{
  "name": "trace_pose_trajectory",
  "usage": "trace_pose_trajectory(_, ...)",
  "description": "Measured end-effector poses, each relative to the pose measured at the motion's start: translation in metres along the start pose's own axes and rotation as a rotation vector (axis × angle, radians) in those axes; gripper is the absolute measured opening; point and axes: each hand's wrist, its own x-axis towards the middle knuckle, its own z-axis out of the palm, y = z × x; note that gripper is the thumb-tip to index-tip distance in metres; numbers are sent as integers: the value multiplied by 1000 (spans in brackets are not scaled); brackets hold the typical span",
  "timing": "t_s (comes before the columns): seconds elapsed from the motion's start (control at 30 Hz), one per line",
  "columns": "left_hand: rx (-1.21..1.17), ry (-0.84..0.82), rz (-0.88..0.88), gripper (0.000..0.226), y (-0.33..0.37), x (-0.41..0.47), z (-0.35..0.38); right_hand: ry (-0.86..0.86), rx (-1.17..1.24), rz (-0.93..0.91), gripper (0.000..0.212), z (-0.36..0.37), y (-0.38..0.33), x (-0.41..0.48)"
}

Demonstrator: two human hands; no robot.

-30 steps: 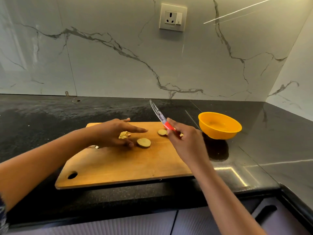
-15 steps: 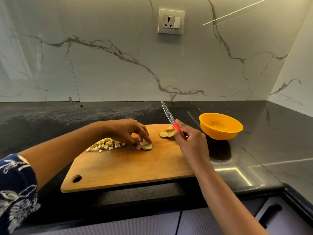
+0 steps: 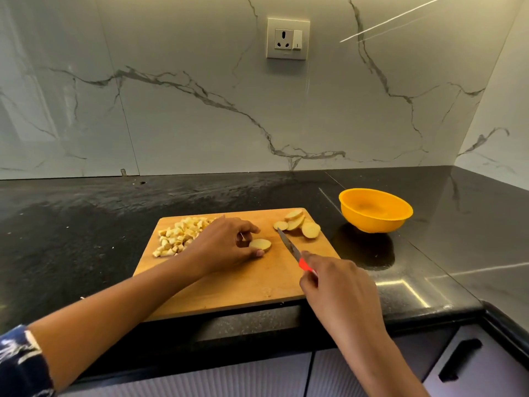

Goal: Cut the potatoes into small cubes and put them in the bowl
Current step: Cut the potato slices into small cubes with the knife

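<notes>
Head view: the left hand [image 3: 226, 245] has its grip pinched on a single potato slice [image 3: 260, 244], thumb at the near edge and fingertips at the far edge. This pins the slice flat on the cutting board [image 3: 243, 285], probably so it cannot slide under the blade. The right hand [image 3: 340, 285] has its grip clamped round the red handle of the knife [image 3: 289, 246]. The blade slants low, with its tip in the gap between the held slice and the uncut slices [image 3: 299, 224] heaped at the board's far right.

The finished cubes [image 3: 180, 234] lie piled at the far left of the board, out of the knife's way. The orange bowl [image 3: 375, 210] stands on the bench [image 3: 86, 224] to the right of the board. It is apart from the board but seems within reach for loading, and no potato shows inside it.

Half a second earlier the knife was raised, its blade pointing up over the far slices. It has since come down beside the held slice, while the left pinch has stayed on that same slice.
</notes>
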Motion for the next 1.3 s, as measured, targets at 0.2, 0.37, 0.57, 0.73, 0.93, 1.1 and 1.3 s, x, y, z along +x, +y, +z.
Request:
trace_pose_trajectory(0.2, 4, 44, 28, 45, -4, -4, 1, -30, 2, 26, 43, 5, -10, -6)
trace_pose_trajectory(0.37, 27, 71, 67, 36, -5, -7, 0, -46, 1, -5, 46, 19, -26, -4)
trace_pose_trajectory(0.57, 192, 107, 57, 36, -7, -8, -4, -86, -4, -50, 47, 27, -39, 14)
trace_pose_trajectory(0.73, 201, 98, 18, 38, -15, -8, -9, -124, 6, -62, 41, 26, -34, 32)
trace_pose_trajectory(0.93, 231, 61, -19, 48, -20, -8, -8, -93, 51, -108, 46, 24, -20, 30)
trace_pose_trajectory(1.1, 235, 35, -25, 46, -22, -5, -7, -69, 53, -120, 44, 15, -4, 38)
trace_pose_trajectory(1.3, 187, 52, 20, 41, -27, -4, -5, -98, 69, -129, 45, 16, -3, 38)
